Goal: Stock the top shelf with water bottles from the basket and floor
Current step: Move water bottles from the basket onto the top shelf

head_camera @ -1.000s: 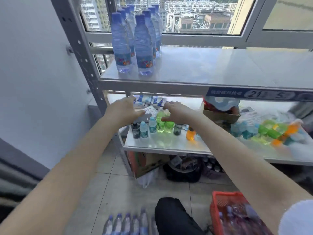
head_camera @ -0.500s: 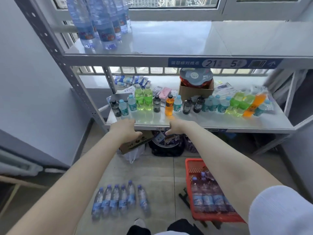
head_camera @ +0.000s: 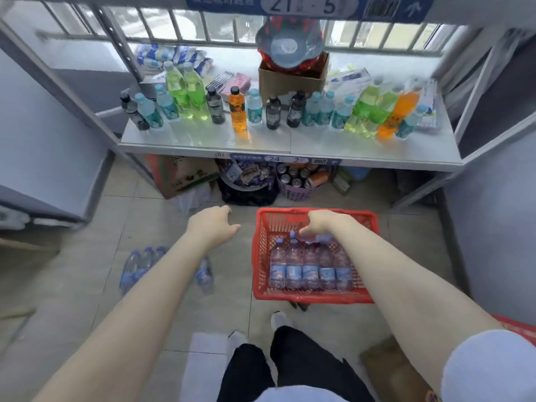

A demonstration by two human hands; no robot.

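Head view: I'm at the pickup step. My right hand [head_camera: 322, 224] reaches into the basket [head_camera: 316, 298], fingers curled over the water bottles [head_camera: 310, 268]; whether it grips one, I cannot tell. My left hand [head_camera: 213, 227] is relaxed and empty, near the floor bottles [head_camera: 136, 265]. Next I should grip one and lift it.

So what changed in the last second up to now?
Both hands dropped from the grey middle shelf toward the floor: the right hand reaches into the red plastic basket, fingers at the clear water bottles, grip unclear; the left hand hangs open beside it. Basket, floor bottles and shelf drinks stayed put.
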